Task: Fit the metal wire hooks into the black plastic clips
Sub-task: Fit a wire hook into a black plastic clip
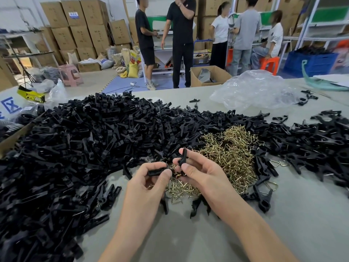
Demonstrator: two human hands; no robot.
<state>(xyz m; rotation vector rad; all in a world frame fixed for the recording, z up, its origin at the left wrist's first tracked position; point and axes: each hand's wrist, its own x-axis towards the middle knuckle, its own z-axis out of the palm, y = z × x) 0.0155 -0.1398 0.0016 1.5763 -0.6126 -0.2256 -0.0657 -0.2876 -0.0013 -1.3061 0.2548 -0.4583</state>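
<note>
My left hand [149, 179] pinches a black plastic clip half [156, 171] that lies flat between thumb and fingers. My right hand [200, 173] pinches a second black clip half [182, 157], which stands upright between thumb and forefinger. The two pieces are a few centimetres apart, above the near edge of a heap of brass-coloured wire hooks [228, 154]. A thin wire shows at the inner end of the left piece. A huge pile of black clips [79, 148] covers the table's left and back.
More black clips [321, 146] spread across the right, some with wire fitted [264, 193]. A crumpled clear plastic bag [255, 89] lies at the back right. Grey table surface [188, 237] shows near me. Several people [181, 38] stand beyond the table among cardboard boxes [81, 25].
</note>
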